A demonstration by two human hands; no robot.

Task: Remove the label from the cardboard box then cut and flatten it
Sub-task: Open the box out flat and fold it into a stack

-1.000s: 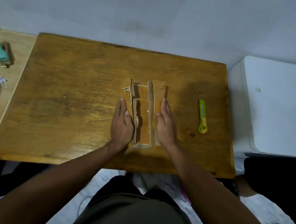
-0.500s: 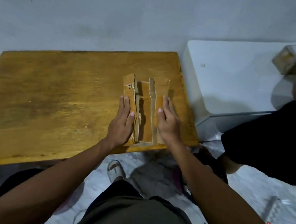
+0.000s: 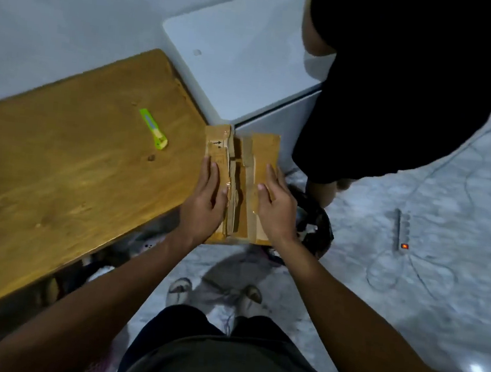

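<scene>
Cardboard box (image 3: 258, 154) flattened, brown, taped, torn flaps. Long axis points away from the person. Left hand (image 3: 205, 206) and right hand (image 3: 276, 211) grip its sides, fingers extended, past the bench (image 3: 75, 152) edge.

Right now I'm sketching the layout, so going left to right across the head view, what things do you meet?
Wooden table → green utility knife → left hand → flattened brown cardboard box → right hand → white power strip with a red light on the floor.
</scene>
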